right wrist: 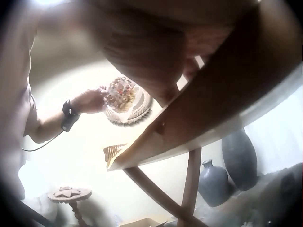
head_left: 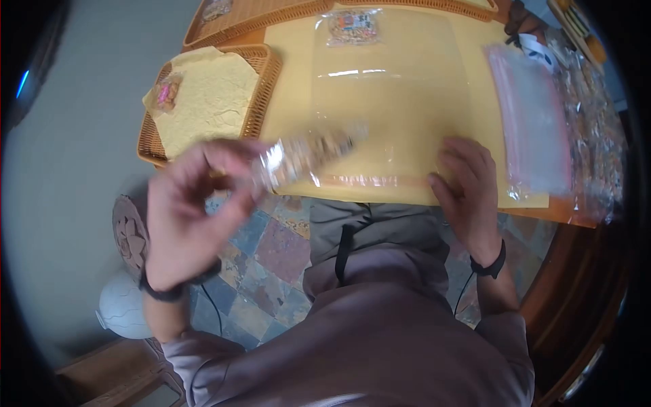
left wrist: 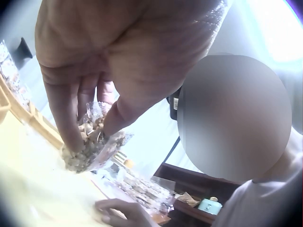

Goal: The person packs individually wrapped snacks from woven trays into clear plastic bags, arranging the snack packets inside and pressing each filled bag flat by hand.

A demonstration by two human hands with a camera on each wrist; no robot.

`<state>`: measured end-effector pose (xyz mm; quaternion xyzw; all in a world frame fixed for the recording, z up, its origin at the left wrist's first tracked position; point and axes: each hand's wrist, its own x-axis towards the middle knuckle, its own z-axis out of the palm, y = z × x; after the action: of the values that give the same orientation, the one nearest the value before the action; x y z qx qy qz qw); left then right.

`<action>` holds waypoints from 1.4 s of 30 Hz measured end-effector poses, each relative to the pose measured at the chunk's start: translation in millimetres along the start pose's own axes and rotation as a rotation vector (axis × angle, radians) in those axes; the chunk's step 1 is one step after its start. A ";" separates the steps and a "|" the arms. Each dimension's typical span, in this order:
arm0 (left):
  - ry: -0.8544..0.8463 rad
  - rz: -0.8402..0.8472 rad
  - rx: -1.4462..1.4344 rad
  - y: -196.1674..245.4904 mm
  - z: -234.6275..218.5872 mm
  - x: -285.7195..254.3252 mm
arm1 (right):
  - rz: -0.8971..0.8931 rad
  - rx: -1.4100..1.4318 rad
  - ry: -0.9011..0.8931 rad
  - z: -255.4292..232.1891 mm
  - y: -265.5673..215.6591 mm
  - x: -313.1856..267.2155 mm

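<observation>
My left hand point(head_left: 196, 207) pinches a clear packet of nut-like snack pieces point(head_left: 315, 156) by one end, thumb against fingers. Blurred in the head view, the packet is held up above the near left part of the yellow-covered table point(head_left: 288, 102). From the left wrist the pale pieces inside the packet point(left wrist: 90, 149) show between the fingertips. My right hand point(head_left: 468, 186) is at the table's front edge, fingers relaxed and slightly bent, beside a large clear plastic sheet or bag point(head_left: 400, 88). At that sheet's far end lies another snack packet point(head_left: 352, 28) with a printed label.
On the left a wicker basket point(head_left: 261, 95) lined with yellow paper holds a small packet with a pink label point(head_left: 166, 95). More wicker trays point(head_left: 271, 15) line the back. Flat clear bags point(head_left: 532, 122) lie stacked at right, beside a pile of filled packets point(head_left: 593, 129).
</observation>
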<state>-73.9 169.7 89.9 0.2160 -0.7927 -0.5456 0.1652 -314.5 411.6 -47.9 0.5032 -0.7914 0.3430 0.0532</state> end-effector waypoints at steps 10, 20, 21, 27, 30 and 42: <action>-0.221 0.184 0.030 -29.4 54.2 -56.6 | -0.279 -0.196 -0.085 -0.5 -12.4 32.7; 0.003 0.632 0.533 -30.4 100.0 -30.2 | -0.127 0.333 -0.027 -10.6 -19.7 55.5; 0.052 0.730 0.614 -32.8 103.4 -23.9 | -0.131 0.329 -0.019 -12.0 -19.4 58.2; 0.088 0.731 0.683 -35.9 111.7 9.4 | 0.069 0.596 0.042 -11.7 -6.5 67.0; 0.119 0.692 0.722 -33.4 116.1 14.9 | 0.117 0.635 0.045 -13.4 -1.0 69.3; 0.171 0.300 0.880 -55.7 178.8 43.2 | -0.077 0.658 0.013 -3.3 -17.2 64.9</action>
<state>-190.7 271.7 -23.7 0.1926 -0.9546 -0.1080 0.1997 -332.7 359.7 -9.1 0.5207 -0.6182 0.5812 -0.0940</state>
